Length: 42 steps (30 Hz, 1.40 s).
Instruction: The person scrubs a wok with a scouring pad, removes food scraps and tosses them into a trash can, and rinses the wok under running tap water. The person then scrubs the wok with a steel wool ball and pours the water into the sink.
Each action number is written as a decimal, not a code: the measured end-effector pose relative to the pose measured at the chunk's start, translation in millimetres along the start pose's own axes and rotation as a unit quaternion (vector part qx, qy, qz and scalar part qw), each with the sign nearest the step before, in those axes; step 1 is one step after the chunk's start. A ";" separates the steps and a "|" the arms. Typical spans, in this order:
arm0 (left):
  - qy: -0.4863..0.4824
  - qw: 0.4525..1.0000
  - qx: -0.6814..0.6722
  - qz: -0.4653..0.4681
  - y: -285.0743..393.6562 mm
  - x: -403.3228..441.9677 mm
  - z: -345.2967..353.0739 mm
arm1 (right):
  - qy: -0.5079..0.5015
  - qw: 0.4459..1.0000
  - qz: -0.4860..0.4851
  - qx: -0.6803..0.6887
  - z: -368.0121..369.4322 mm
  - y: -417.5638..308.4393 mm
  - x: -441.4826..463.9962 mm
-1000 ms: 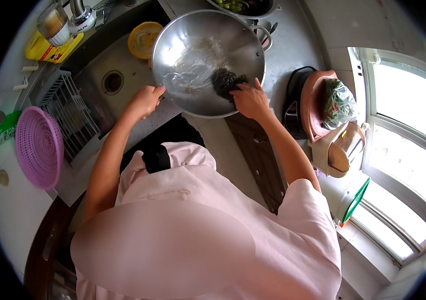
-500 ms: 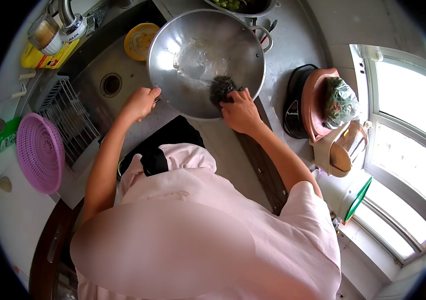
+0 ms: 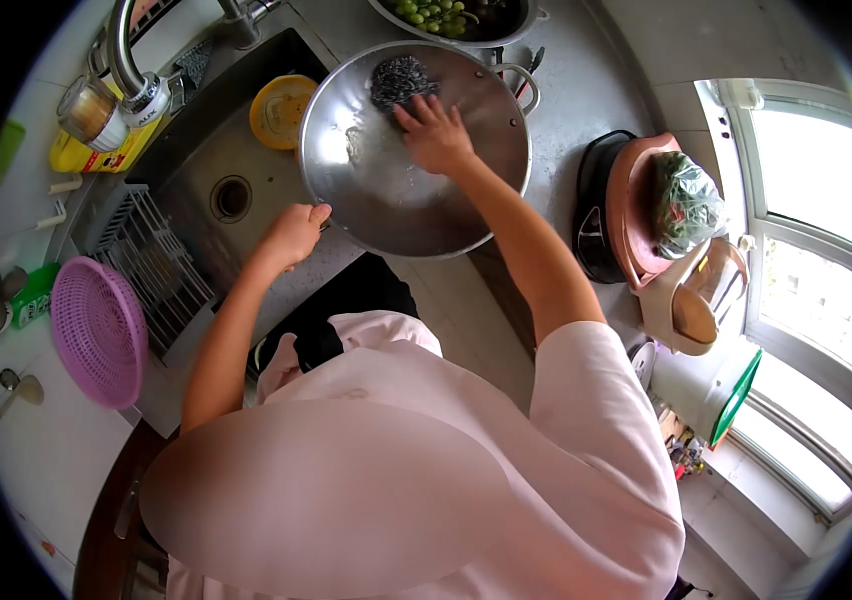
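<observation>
A wide metal wok (image 3: pixel 386 200) with some water in it sits by the sink edge, slightly tilted. My left hand (image 3: pixel 294 236) is closed on the wok's near-left handle, of which only a small part shows. Inside the wok, near its far wall, my right hand (image 3: pixel 436 137) has its fingers spread against a dark wire scrubber (image 3: pixel 401 84). The fingertips touch the scrubber's near side; the palm faces down over the wok's inner surface.
An orange bowl (image 3: pixel 281 112) lies in the sink (image 3: pixel 191 160), left of the wok. Behind stands a pot of green grapes (image 3: pixel 436 17). A wire rack (image 3: pixel 156 250) and pink basket (image 3: pixel 98 332) are at left. A reddish pot (image 3: pixel 636 200) with a bagged vegetable stands right.
My right hand and the scrubber have moved from the wok's near right side to its far wall, and the fingers have spread. My left hand stays at the handle. The view has shifted slightly.
</observation>
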<state>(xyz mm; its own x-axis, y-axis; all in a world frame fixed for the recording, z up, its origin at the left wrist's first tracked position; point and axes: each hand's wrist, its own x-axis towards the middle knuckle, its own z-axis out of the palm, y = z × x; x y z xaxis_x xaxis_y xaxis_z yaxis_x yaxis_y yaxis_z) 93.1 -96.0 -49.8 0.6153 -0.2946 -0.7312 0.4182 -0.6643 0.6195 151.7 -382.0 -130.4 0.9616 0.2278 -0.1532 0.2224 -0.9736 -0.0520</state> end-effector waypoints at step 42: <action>-0.047 0.998 -0.050 -0.001 -2.1 4.6 9.2 | 0.012 0.980 0.059 -0.190 -21.5 57.7 -89.4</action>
<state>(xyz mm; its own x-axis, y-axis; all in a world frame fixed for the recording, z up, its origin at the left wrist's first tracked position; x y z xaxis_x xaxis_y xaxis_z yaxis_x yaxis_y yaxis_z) 88.9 -102.3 -57.1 0.5511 -0.3589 -0.7533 0.4873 -0.5944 0.6397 82.1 -458.8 -98.5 0.9867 0.1167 -0.1130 0.1486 -0.9297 0.3370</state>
